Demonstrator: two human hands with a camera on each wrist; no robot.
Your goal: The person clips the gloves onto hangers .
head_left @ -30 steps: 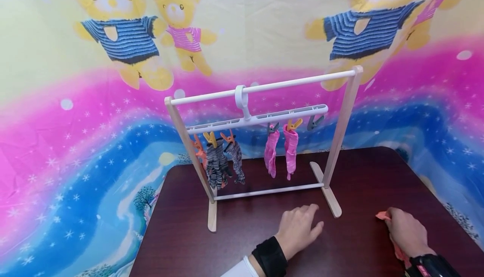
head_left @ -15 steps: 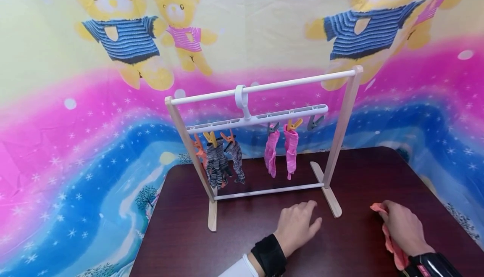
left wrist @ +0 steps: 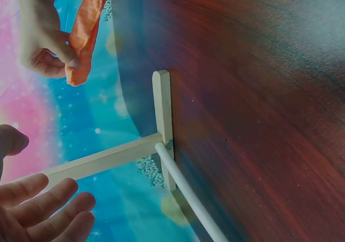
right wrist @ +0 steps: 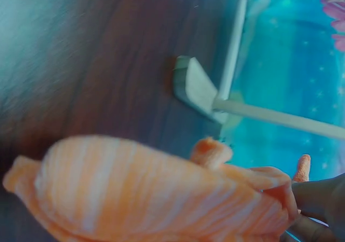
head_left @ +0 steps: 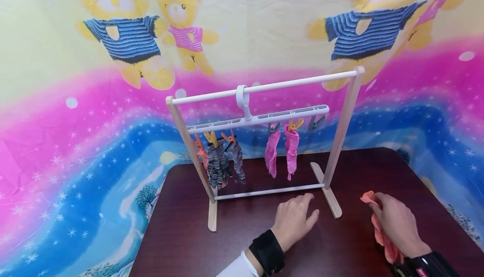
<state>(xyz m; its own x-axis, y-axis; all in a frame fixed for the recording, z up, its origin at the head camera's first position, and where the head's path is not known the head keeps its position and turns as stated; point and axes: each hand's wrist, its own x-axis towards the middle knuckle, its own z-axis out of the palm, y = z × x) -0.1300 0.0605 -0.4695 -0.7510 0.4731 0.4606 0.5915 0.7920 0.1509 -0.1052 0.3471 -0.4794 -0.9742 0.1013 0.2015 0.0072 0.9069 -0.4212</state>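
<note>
My right hand pinches one end of a small orange sock between thumb and fingers, right of the rack. Faint pale stripes run across the sock in the right wrist view, where it hangs away from the fingers. Before the rack's lower bar, my left hand is held over the table with its fingers spread loosely and nothing in them. A white clip hanger hangs from the rack. Two pink socks are clipped on its right half; grey-black striped socks and an orange piece hang on the left.
The wooden drying rack stands on a dark red-brown table, its feet reaching towards me. A grey clip hangs with nothing in it at the hanger's right end. Behind is a printed bear backdrop.
My right hand has moved left towards the rack, bringing the orange sock along. The left hand has shifted slightly forward, towards the lower bar. Rack and hanging socks look the same.
</note>
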